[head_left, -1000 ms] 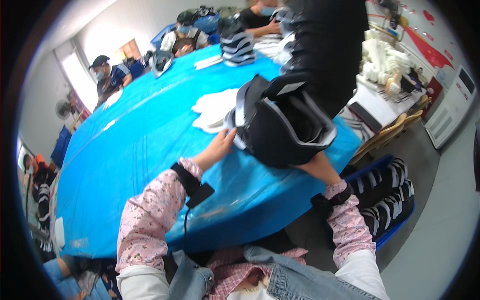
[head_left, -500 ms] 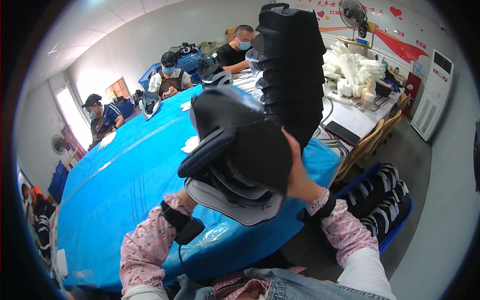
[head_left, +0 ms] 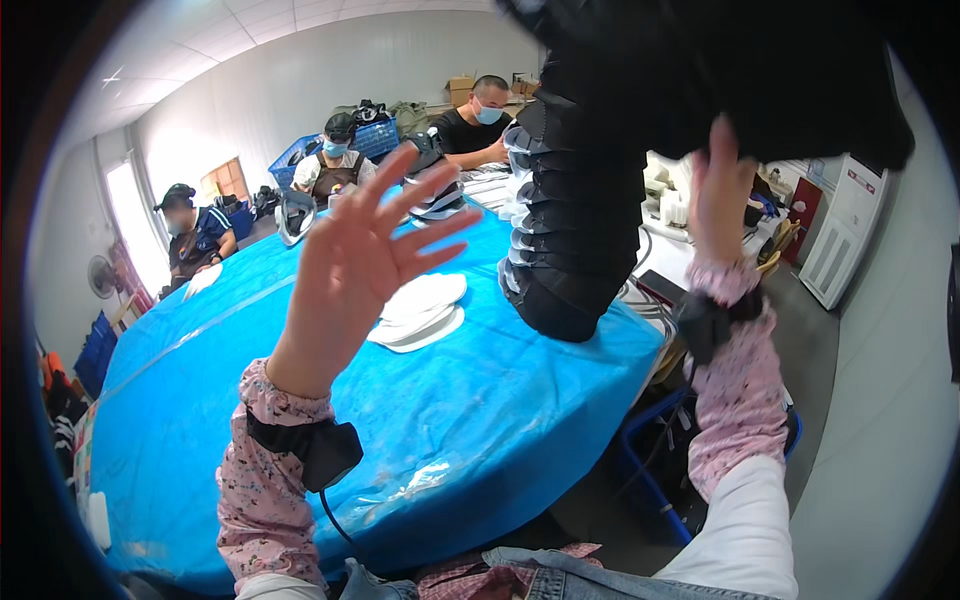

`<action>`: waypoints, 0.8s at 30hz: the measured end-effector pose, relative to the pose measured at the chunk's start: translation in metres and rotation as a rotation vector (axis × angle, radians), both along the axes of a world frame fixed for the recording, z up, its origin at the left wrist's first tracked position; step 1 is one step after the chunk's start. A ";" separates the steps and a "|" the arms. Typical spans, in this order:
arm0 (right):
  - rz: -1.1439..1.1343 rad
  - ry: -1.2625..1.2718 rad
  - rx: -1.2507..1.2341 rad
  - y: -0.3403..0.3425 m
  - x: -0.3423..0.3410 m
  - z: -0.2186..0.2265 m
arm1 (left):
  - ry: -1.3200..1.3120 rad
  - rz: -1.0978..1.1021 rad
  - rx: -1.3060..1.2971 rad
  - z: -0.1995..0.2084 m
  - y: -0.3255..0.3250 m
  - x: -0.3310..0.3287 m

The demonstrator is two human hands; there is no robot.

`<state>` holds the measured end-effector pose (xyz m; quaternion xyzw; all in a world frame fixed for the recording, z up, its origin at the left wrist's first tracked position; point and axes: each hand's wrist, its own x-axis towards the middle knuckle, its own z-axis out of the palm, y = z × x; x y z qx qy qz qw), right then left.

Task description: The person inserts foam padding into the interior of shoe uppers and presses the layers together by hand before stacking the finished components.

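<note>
A tall nested stack of black shoe uppers with grey lining (head_left: 585,230) stands on the blue-covered table (head_left: 470,430), right of centre. My left hand (head_left: 365,255) is raised in front of it, fingers spread and holding nothing. At the upper right a large black shoe upper (head_left: 790,80), close to the camera and partly blurred, runs into the top of the stack. My right hand (head_left: 722,205) is up at its lower edge, gripping it; some of the fingers are hidden by the dark material. White flat pads (head_left: 425,310) lie in a small pile left of the stack.
Several people in masks sit along the far side, one (head_left: 475,125) behind the stack. A blue crate (head_left: 655,440) stands low at my right. A white table (head_left: 675,255) with white pieces adjoins, and a tall white air conditioner (head_left: 850,235) stands by the wall.
Both hands have risen from the black upper's earlier place over the table. My left hand has let go and spread; my right hand has moved up and right with the black upper.
</note>
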<state>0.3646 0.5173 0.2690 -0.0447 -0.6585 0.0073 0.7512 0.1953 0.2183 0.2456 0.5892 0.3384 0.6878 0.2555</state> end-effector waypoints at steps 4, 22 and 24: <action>0.347 -0.029 -0.192 0.002 -0.010 0.080 | 0.109 0.020 -0.258 -0.008 -0.025 -0.004; 0.147 -0.645 -0.494 0.069 -0.071 0.116 | 0.257 -0.103 -0.568 -0.021 -0.020 -0.035; 0.048 -0.674 -0.526 0.075 -0.069 0.123 | 0.264 -0.113 -0.593 -0.023 -0.014 -0.036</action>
